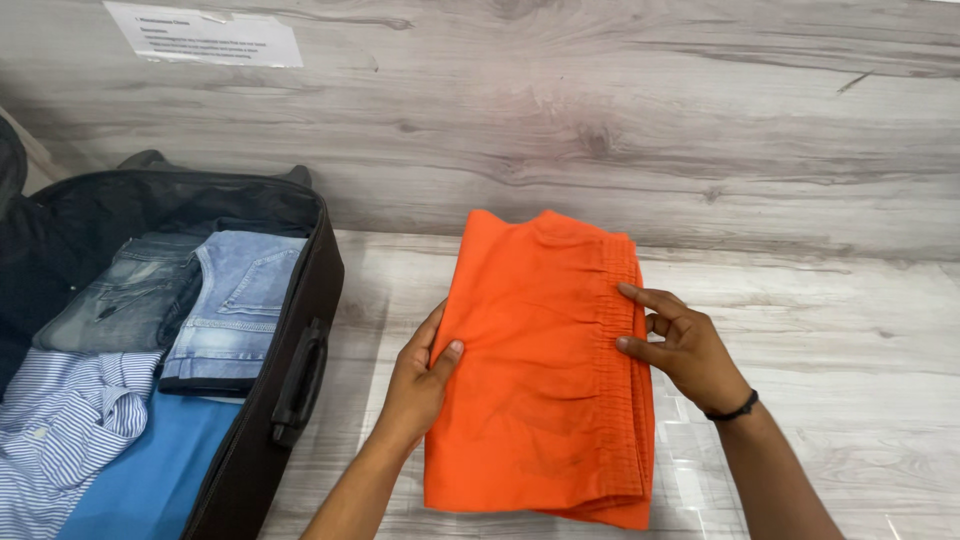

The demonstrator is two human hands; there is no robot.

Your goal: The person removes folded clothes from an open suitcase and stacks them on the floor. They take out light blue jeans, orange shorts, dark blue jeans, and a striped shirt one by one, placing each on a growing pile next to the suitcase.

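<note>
Looked like a staged packing station: grey wood-look table (850,350), open suitcase (300,300) left of hands, instruction sheet (205,35) taped beyond.
</note>
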